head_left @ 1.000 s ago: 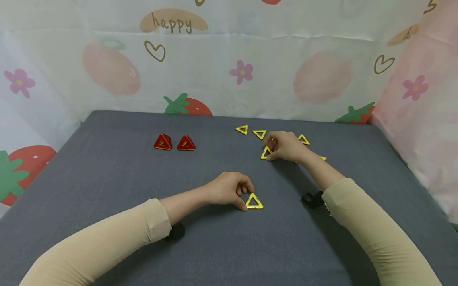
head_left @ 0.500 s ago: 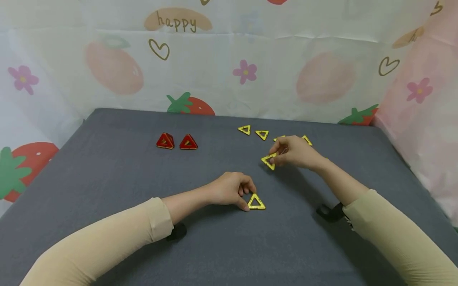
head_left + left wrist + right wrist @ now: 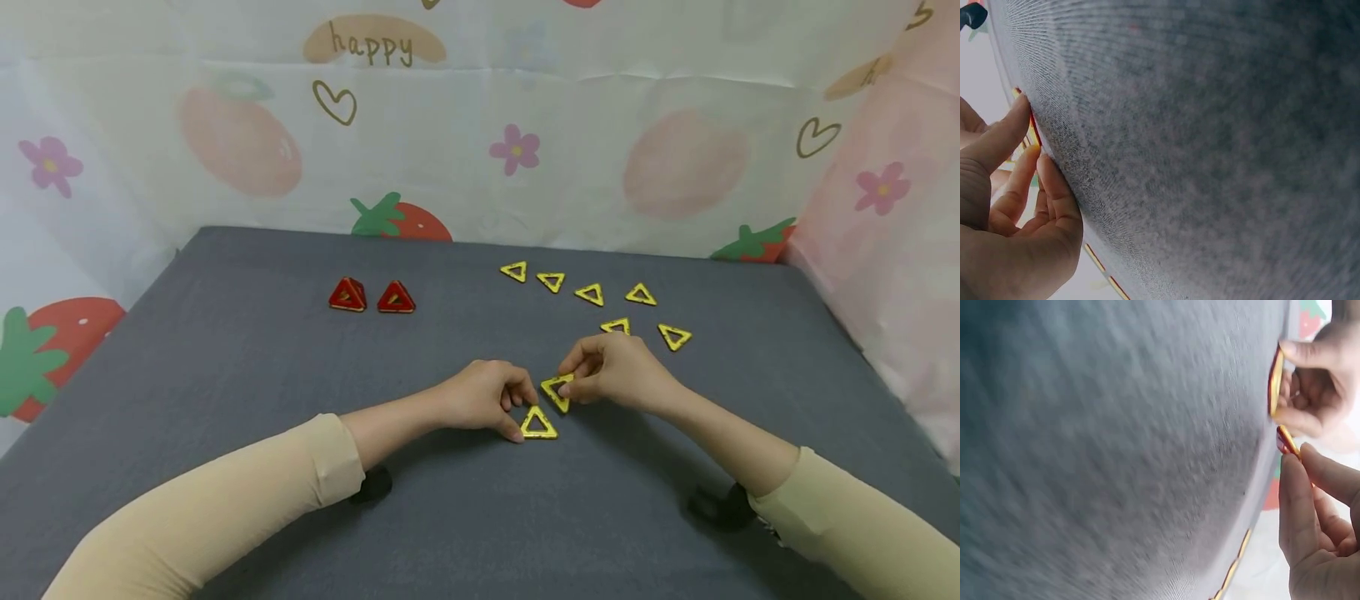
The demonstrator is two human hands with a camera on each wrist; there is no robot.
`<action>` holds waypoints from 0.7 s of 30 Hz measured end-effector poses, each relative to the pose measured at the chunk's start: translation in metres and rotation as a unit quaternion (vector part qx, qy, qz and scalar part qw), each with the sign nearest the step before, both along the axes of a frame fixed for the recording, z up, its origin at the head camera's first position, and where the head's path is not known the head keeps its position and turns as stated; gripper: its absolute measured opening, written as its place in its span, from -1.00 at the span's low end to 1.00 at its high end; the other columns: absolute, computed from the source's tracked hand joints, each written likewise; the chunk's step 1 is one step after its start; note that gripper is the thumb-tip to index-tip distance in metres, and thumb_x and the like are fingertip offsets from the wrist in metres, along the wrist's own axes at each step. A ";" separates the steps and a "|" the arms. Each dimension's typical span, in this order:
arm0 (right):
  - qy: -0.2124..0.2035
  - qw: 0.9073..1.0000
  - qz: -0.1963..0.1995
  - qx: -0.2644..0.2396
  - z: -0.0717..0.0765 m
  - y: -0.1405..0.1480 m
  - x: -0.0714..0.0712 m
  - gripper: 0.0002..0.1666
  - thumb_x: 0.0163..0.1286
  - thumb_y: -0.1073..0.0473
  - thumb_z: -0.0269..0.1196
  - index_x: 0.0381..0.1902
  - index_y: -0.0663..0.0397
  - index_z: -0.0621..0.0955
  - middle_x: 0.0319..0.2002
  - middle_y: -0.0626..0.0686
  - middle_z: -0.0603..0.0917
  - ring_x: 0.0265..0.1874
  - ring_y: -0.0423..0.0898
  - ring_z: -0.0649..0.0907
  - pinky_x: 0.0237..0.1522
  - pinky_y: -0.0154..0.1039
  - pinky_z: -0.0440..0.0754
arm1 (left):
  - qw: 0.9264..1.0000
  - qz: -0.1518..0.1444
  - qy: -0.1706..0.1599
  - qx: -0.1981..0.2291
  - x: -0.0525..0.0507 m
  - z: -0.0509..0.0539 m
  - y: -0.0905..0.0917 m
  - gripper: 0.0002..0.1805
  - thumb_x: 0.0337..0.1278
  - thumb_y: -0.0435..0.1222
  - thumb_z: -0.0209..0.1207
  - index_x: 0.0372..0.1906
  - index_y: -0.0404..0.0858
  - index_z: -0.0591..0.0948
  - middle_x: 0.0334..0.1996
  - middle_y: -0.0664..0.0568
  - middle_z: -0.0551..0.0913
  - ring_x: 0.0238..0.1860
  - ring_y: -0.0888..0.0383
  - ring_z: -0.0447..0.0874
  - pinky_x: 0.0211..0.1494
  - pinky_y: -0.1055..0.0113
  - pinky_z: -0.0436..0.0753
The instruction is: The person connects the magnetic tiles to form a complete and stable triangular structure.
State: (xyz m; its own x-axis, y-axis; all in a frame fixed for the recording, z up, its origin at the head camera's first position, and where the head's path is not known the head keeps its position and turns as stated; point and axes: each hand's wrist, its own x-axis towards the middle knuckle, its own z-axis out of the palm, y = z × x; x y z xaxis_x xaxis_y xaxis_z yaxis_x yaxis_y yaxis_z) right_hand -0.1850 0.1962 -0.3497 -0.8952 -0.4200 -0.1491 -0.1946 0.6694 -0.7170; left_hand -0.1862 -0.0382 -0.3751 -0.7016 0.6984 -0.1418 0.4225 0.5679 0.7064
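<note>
My left hand (image 3: 480,396) rests near the middle of the table, holding a flat yellow triangle tile (image 3: 539,435) between thumb and index finger at its left side. A second hollow yellow triangle tile (image 3: 552,397) is pinched by my right hand (image 3: 622,371), close behind and right of the first. In the right wrist view, the held tile (image 3: 1289,441) sits tilted beside the left hand's tile (image 3: 1276,384), their ends very near; whether they touch I cannot tell. Seen edge-on, the tiles show red undersides. Fingers cover most of the left tile (image 3: 1035,130) in the left wrist view.
Several loose yellow triangle tiles lie at the back right, among them one tile (image 3: 600,294) in a row and another tile (image 3: 684,337) farther right. Two red pyramids (image 3: 347,294) stand at the back left. A printed cloth (image 3: 570,192) hangs behind the grey table (image 3: 247,358).
My right hand has picked up a yellow triangle tile from the back group and brought it towards me, up to the left hand's tile. The left hand has stayed in place.
</note>
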 end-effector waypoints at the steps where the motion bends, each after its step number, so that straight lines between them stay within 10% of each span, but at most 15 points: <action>1: 0.001 1.000 0.002 -0.002 0.000 -0.001 0.003 -0.78 0.19 0.14 0.46 -0.21 0.05 0.72 -0.45 0.01 0.77 -0.47 -0.13 0.73 -0.39 -0.19 0.69 | 1.000 0.000 0.001 0.000 0.000 0.000 0.001 -0.61 -0.11 -0.30 0.51 -0.09 -0.18 0.68 -0.26 0.03 0.62 -0.34 0.32 0.48 -0.25 0.55 0.51; 21: -0.027 0.999 0.014 -0.022 -0.010 -0.003 0.016 -0.79 0.19 0.16 0.45 -0.21 0.05 0.71 -0.46 0.01 0.74 -0.49 -0.10 0.73 -0.40 -0.22 0.74 | 1.000 0.009 0.000 0.001 0.001 0.000 0.001 -0.61 -0.15 -0.32 0.52 -0.11 -0.18 0.70 -0.31 0.05 0.64 -0.35 0.31 0.48 -0.27 0.55 0.51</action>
